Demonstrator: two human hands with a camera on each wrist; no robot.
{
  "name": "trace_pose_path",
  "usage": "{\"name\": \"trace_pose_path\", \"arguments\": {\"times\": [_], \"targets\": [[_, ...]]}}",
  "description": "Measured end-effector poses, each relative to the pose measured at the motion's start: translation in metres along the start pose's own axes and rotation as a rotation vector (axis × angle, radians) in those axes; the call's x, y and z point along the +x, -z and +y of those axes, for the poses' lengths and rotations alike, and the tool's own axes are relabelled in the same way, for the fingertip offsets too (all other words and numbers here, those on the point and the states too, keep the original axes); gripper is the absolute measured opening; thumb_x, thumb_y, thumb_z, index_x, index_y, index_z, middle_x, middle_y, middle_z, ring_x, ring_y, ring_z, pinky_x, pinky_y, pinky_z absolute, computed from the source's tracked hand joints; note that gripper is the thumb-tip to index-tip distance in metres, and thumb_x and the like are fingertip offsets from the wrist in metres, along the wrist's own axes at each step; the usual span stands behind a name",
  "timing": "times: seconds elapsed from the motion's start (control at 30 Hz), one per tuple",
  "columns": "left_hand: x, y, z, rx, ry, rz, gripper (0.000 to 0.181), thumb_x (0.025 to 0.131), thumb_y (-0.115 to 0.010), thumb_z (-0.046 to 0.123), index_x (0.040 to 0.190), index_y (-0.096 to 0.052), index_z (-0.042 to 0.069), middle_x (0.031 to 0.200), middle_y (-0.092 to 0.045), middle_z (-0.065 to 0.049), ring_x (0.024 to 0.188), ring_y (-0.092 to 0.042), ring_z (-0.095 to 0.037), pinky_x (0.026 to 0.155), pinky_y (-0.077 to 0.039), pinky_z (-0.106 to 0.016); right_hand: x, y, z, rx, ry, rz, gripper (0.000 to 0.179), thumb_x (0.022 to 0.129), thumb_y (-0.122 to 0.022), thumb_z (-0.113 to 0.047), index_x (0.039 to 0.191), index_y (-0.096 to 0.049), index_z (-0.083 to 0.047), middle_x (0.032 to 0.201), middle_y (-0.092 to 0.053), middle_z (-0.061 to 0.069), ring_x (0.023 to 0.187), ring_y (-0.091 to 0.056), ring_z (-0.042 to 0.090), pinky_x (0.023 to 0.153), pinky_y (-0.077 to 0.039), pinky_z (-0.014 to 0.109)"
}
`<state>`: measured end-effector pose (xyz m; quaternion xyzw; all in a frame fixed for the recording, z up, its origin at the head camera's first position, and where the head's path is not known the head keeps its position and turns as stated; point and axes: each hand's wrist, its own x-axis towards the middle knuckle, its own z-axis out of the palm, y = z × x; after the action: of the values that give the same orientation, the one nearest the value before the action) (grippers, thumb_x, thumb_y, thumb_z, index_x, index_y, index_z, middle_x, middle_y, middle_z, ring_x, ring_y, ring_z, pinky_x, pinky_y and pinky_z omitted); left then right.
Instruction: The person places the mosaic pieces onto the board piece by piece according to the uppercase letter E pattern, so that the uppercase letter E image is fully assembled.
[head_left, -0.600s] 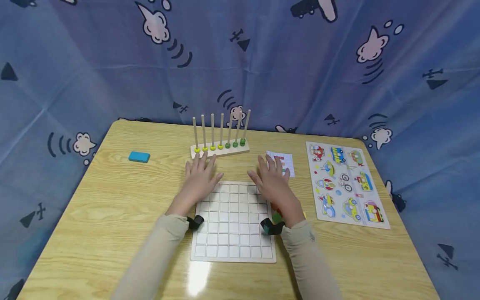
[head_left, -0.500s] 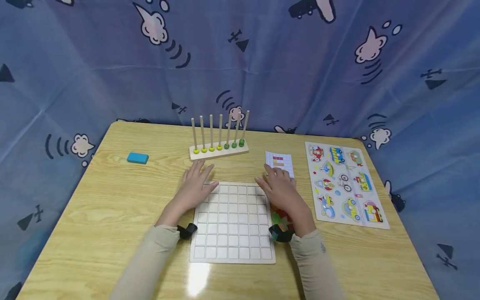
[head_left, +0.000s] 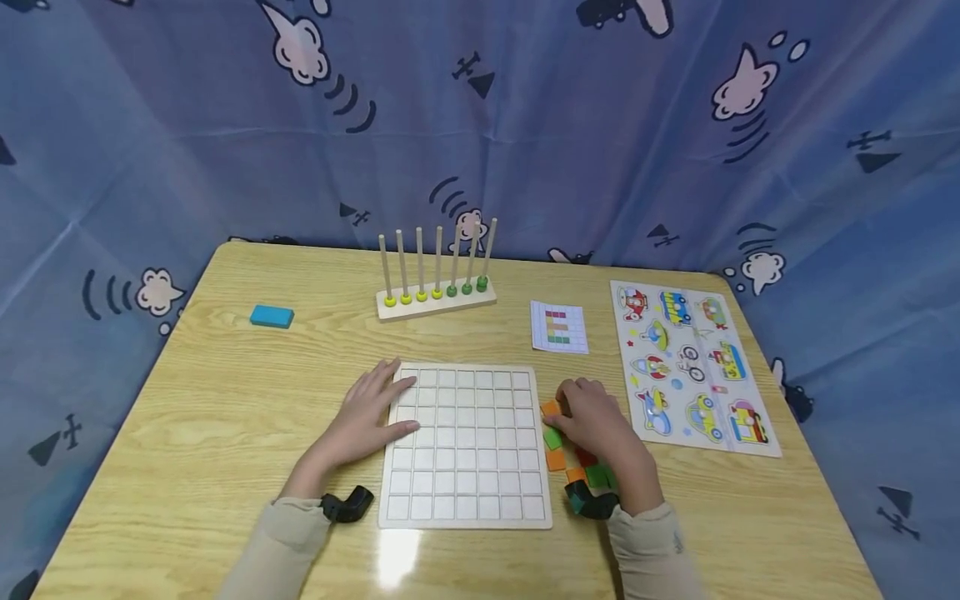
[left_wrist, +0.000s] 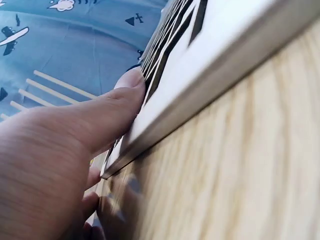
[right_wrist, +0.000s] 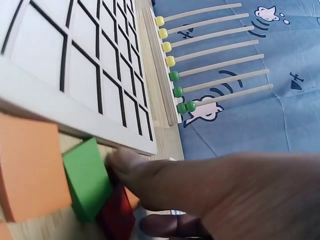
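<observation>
Moved nearer, the right hand [head_left: 600, 425] bends over coloured blocks [head_left: 556, 460] beside the grid board [head_left: 467, 457], pinching or not I cannot tell; the left hand [head_left: 362, 423], also drawn back, lies spread on the board's left edge. Being crowded, blocks could scatter if bumped.

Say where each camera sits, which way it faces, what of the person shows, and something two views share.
Head: worn on the head, facing forward and down at the white grid board; left hand, right hand and sleeves show.
Left wrist: worn there, facing past the board's edge toward the patterned curtain; part of the left hand shows.
Right wrist: worn there, facing over coloured blocks toward the bead abacus; part of the right hand shows.
Shared: head and right wrist both show the abacus's yellow and green beads.
</observation>
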<state>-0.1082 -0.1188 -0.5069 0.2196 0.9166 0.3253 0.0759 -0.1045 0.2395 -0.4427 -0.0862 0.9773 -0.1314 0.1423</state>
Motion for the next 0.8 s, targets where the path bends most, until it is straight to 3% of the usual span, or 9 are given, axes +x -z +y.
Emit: {"name": "trace_pose_path", "arguments": {"times": [0.27,0.43,0.7,0.8], "targets": [[-0.002,-0.005,-0.003,0.031,-0.006,0.035,0.07,0.088,-0.058,0.058,0.146,-0.041,0.024,0.161,-0.015,-0.006,0.148,-0.007,-0.029,0.117,-0.004,-0.055,0.0,-0.009,-0.004,-0.021,0.049,0.061,0.033,0.09,-0.067,-0.024,0.113,-0.058,-0.003,0.108,-0.059,0.015,0.096,-0.049,0.03,0.079,-0.046,0.047],[-0.002,-0.006,-0.003,0.036,0.007,0.026,0.064,0.09,-0.054,0.059,0.146,-0.04,0.031,0.161,-0.013,-0.003,0.148,-0.004,-0.026,0.118,-0.002,-0.052,0.002,-0.012,-0.006,-0.017,0.098,0.118,0.031,0.09,-0.067,-0.019,0.113,-0.056,-0.001,0.106,-0.058,0.015,0.097,-0.049,0.03,0.083,-0.048,0.043],[-0.002,-0.006,-0.003,0.044,0.008,0.023,0.063,0.091,-0.052,0.059,0.146,-0.04,0.031,0.161,-0.012,-0.002,0.149,-0.004,-0.025,0.118,-0.002,-0.051,0.004,-0.007,-0.014,-0.103,0.112,0.185,0.031,0.091,-0.065,-0.018,0.113,-0.056,0.003,0.103,-0.055,0.016,0.092,-0.051,0.028,0.08,-0.051,0.041],[-0.003,-0.006,-0.003,0.043,-0.001,0.036,0.063,0.091,-0.054,0.057,0.145,-0.041,0.03,0.161,-0.014,-0.005,0.148,-0.006,-0.027,0.118,-0.004,-0.054,0.007,-0.002,-0.025,-0.085,0.177,0.207,0.029,0.091,-0.066,-0.016,0.112,-0.057,0.003,0.103,-0.056,0.014,0.089,-0.053,0.025,0.077,-0.052,0.037]]}}
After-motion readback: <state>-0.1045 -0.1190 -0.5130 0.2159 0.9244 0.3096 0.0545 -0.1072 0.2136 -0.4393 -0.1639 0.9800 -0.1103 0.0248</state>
